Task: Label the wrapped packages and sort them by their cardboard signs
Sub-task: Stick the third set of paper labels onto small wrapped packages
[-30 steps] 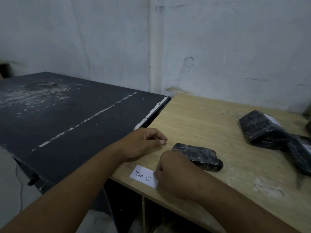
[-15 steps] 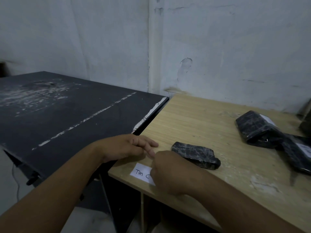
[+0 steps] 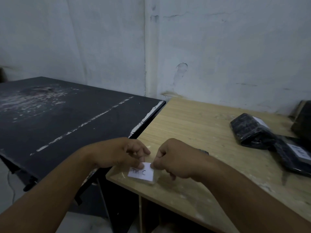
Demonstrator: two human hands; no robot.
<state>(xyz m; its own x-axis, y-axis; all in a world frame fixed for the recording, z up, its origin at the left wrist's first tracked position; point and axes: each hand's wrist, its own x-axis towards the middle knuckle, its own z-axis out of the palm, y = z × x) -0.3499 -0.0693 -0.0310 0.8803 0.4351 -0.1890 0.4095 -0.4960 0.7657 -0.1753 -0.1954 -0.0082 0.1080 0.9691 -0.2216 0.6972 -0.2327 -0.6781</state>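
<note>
While the black table (image 3: 58, 115) is standing at the left, white scuffs and a broken pale line running across its top, its right edge is sitting just beside the wooden table (image 3: 193, 125). The left hand (image 3: 117, 153) is reaching in over the gap between them, fingers curled, and is pinching the upper left edge of a small white label (image 3: 142, 173) reading "Tim C". The label is sitting over the wooden table's near left corner with a clear film showing around its edges; whether it is touching the wood I cannot tell. The right hand (image 3: 176, 160) is pinching the label's upper right edge between thumb and forefinger, with the other fingers tucked under. Behind that hand only the dark tip of a small wrapped package (image 3: 204, 151) is showing. Farther right, well apart from the hands, a far package (image 3: 249, 132) and a near package (image 3: 292, 157), both black-wrapped and white-labelled, are lying on the wood and touching each other. A dark object (image 3: 303, 120) is sitting at the right edge, too cropped to identify.
</note>
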